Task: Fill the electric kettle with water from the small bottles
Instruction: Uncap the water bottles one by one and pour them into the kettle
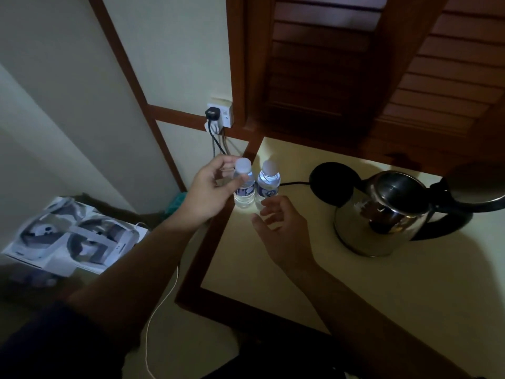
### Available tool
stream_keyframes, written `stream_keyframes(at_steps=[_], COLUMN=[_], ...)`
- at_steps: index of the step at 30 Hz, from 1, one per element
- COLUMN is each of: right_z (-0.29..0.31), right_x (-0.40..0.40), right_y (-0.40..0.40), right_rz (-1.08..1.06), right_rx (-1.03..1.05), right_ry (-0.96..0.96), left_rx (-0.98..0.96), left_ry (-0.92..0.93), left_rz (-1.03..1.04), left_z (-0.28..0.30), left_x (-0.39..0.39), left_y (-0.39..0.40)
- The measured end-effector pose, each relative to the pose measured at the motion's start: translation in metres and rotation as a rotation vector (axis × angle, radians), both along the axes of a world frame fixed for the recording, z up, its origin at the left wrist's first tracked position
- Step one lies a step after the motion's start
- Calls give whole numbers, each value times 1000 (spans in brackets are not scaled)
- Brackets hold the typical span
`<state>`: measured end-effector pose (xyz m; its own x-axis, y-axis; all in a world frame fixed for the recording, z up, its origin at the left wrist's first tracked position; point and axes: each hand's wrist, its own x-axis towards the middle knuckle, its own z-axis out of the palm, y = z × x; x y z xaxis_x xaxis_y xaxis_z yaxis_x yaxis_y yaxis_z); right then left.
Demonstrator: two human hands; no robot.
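Two small capped water bottles stand side by side at the table's far left corner: the left bottle (244, 184) and the right bottle (268, 183). My left hand (210, 191) curls around the left bottle, thumb and fingers on its neck and body. In front of the right bottle my right hand (284, 228) hovers with loose fingers, holding nothing. To the right stands the steel electric kettle (382, 214) with its lid open, off its black base (334, 183).
The cream table (314, 296) has a dark wooden rim. A wall socket (220, 114) with plugs and cords sits behind the bottles. A printed white box (73, 236) lies on the floor at the left, and a white cable (155, 318) trails below.
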<state>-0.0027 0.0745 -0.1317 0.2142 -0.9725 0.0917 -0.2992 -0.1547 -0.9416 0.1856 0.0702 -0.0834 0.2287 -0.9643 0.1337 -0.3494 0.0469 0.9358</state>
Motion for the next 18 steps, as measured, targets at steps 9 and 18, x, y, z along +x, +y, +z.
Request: stream_keyframes(at_steps=[9, 18], right_z=[-8, -2], right_x=[12, -53], right_y=[26, 43], right_rz=[89, 290], right_rx=[-33, 47], right_ry=[78, 113], left_rx=[34, -62], left_ry=[-78, -223], left_rz=[-97, -441], left_z=[7, 31], left_x=[13, -39], left_y=[58, 79])
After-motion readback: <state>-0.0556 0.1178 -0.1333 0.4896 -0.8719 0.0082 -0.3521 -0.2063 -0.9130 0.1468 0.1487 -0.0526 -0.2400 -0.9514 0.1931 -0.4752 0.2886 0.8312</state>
